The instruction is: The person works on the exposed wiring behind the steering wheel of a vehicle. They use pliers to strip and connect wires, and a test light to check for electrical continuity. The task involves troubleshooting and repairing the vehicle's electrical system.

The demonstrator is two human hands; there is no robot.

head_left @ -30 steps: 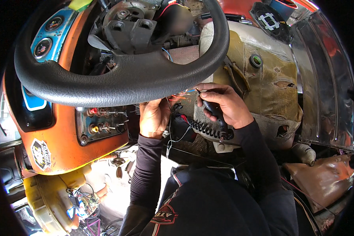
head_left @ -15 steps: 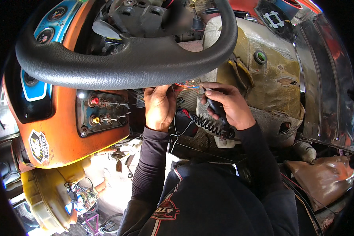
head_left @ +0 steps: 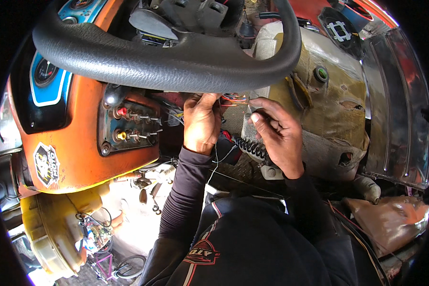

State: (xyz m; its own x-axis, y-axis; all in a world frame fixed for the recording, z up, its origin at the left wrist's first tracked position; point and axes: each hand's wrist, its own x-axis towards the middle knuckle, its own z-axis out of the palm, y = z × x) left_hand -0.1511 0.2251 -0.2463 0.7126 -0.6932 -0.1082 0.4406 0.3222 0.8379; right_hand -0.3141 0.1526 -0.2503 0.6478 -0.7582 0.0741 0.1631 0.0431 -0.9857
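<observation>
My left hand (head_left: 202, 121) is closed on thin coloured wires (head_left: 232, 99) just under the lower rim of the black steering wheel (head_left: 167, 69); its fingertips are partly hidden. To its right, my right hand (head_left: 276, 136) has the index finger reaching toward the wire ends and the other fingers curled; whatever they hold is hidden. A black coiled cord (head_left: 250, 147) hangs just below it. Left of my hands, an orange dashboard (head_left: 66, 143) carries a panel of toggle switches (head_left: 128, 124) with red and yellow caps.
A worn seat with torn cover (head_left: 333, 119) lies to the right, bearing a small round green-centred part (head_left: 321, 74). Shiny black panels (head_left: 395, 109) line the far right. Below the dashboard are a yellow container (head_left: 50, 229) and hanging cables; a brown sheet (head_left: 381, 219) lies lower right.
The wheel appears higher in view. My left hand has shifted right. The dark tool seen in my right hand is no longer visible there, and that index finger has stretched out.
</observation>
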